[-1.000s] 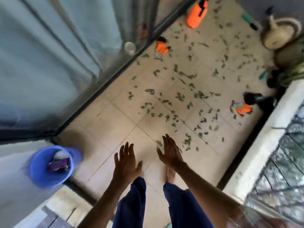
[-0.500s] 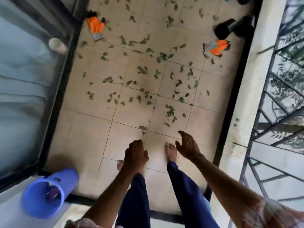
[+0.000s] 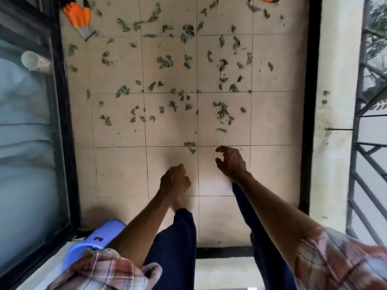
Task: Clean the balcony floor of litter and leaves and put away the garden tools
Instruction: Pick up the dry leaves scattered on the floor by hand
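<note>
Orange glove [image 3: 78,16] pointing away, cuff nearer, seemingly flat among leaves [image 3: 165,61]

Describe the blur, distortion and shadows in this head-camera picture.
Head view: the wide lens bows the door frame and railing; leaves and orange glove look slightly smeared; light is soft, with faint shadows on the tiles ahead of the left hand.

Bare floor [image 3: 121,170] close in front, free to reach. Farther on, leaves [image 3: 165,61] all over. Shut in by glass door [image 3: 25,164] left, low wall [image 3: 335,59] right, blue bucket [image 3: 104,233] near left.
</note>
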